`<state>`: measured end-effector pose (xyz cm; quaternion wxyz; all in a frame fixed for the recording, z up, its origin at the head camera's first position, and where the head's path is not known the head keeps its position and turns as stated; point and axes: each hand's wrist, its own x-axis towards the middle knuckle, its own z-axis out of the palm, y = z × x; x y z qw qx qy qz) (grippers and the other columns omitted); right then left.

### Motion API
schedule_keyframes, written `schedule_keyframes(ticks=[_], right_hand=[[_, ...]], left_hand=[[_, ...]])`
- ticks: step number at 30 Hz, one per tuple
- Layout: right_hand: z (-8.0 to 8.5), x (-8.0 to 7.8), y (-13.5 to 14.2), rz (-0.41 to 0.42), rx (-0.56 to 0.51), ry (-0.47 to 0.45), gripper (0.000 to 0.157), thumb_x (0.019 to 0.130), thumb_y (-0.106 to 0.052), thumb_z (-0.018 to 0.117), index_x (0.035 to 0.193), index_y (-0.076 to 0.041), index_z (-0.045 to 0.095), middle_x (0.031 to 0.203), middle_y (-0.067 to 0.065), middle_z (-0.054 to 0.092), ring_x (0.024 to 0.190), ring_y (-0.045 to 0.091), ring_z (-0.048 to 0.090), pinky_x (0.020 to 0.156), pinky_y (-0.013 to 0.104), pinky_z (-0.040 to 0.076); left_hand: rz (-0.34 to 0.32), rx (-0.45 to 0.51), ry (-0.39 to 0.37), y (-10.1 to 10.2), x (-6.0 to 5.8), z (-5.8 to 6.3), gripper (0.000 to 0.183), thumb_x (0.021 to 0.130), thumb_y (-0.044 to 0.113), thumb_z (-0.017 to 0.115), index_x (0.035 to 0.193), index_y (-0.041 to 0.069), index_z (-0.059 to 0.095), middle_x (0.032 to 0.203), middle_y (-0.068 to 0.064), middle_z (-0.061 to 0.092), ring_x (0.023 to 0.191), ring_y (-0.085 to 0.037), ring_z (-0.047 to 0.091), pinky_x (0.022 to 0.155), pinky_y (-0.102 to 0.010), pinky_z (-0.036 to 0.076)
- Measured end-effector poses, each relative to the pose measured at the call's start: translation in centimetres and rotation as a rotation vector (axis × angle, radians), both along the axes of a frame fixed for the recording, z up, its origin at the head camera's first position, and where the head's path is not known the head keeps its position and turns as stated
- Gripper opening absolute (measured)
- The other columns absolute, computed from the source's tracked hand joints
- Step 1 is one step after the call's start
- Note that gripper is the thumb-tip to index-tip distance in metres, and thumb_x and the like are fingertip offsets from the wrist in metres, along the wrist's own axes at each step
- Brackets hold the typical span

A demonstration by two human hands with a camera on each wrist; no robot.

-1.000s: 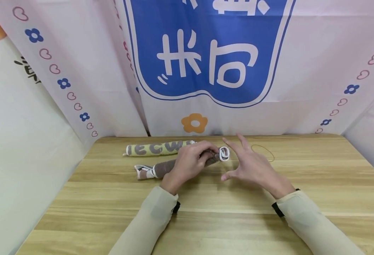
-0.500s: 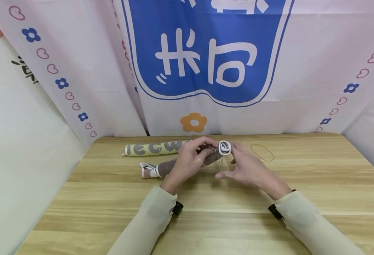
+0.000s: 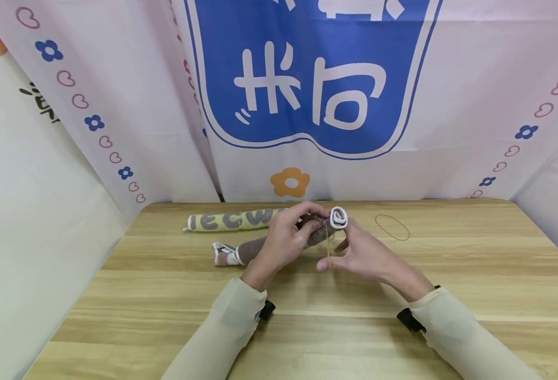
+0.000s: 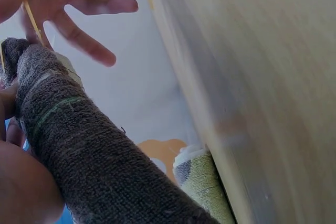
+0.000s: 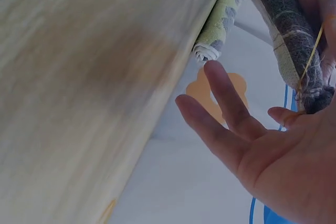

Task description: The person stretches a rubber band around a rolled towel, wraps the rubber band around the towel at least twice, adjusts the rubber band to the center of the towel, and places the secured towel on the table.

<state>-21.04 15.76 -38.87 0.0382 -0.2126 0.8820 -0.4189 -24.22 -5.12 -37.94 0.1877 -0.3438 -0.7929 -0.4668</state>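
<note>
A rolled brown towel point(image 3: 250, 249) with white edging slants across the table, its right end lifted and showing a white spiral. My left hand point(image 3: 285, 240) grips the roll near that end, fingers over it and thumb in front. My right hand point(image 3: 369, 253) is just beside the end, the thumb hooked in a thin yellow rubber band point(image 3: 328, 245) stretched from the roll. The right wrist view shows the band point(image 5: 311, 59) pulled taut, with other fingers of that hand spread. At its left end the roll narrows and flares out.
Behind the brown roll lies a yellow-green towel roll point(image 3: 228, 221) with grey letters. A loose yellow rubber band point(image 3: 404, 225) lies at the right on the wooden table point(image 3: 336, 338). A printed cloth backdrop point(image 3: 450, 132) hangs along the table's back edge.
My right hand has moved left to the roll's end, and the rubber band is now stretched down by its thumb. The roll has shifted slightly right, its right end raised, still in my left hand.
</note>
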Motion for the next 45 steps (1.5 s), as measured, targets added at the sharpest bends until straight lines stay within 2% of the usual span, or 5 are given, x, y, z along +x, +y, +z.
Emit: schedule_keyframes(ticks=[14,22,30,38,45], right_hand=[[-0.5,-0.8,0.8,-0.039,-0.008,-0.108,0.087,0.090,-0.044,0.086,0.157,-0.009,0.043,0.140,0.017,0.062,0.100,0.025,0.072,0.079,0.040,0.060],[-0.3,0.1,-0.7,-0.090,-0.100,0.091,0.015,0.103,-0.022,0.071,0.097,-0.008,0.075,0.085,0.004,0.071,0.076,0.018,0.065,0.067,0.032,0.056],[-0.3,1.2,-1.5,-0.081,-0.211,0.049,0.033,0.113,-0.029,0.055,0.097,-0.008,0.075,0.093,0.014,0.074,0.075,0.032,0.072,0.070,0.045,0.061],[-0.2,0.7,-0.8,-0.067,-0.405,-0.165,0.057,0.117,-0.031,0.036,0.102,0.012,0.070,0.092,0.019,0.073,0.074,0.044,0.073,0.077,0.045,0.063],[-0.3,-0.1,-0.1,-0.213,-0.276,-0.252,0.065,0.110,-0.055,0.049,0.086,-0.001,0.077,0.083,0.009,0.076,0.072,0.031,0.076,0.082,0.039,0.060]], left_hand=[[-0.037,0.220,-0.190,0.2,0.2,0.4,0.018,0.101,-0.004,0.067,0.108,0.010,0.075,0.108,-0.001,0.072,0.084,-0.018,0.061,0.073,-0.033,0.051],[0.043,0.278,-0.229,0.3,0.3,0.4,0.017,0.100,-0.005,0.066,0.109,0.009,0.073,0.104,-0.002,0.071,0.081,-0.017,0.058,0.069,-0.032,0.049],[0.097,0.283,-0.226,0.5,0.0,0.3,0.019,0.099,-0.006,0.068,0.109,0.009,0.074,0.103,-0.002,0.073,0.080,-0.016,0.058,0.067,-0.030,0.047],[0.009,0.296,-0.233,0.4,0.0,1.0,0.023,0.099,-0.007,0.069,0.117,0.006,0.074,0.116,-0.004,0.074,0.098,-0.016,0.066,0.084,-0.034,0.054],[-0.034,0.329,-0.232,0.4,0.3,1.5,0.027,0.097,-0.009,0.069,0.121,0.003,0.074,0.117,-0.008,0.075,0.102,-0.019,0.069,0.088,-0.036,0.056]])
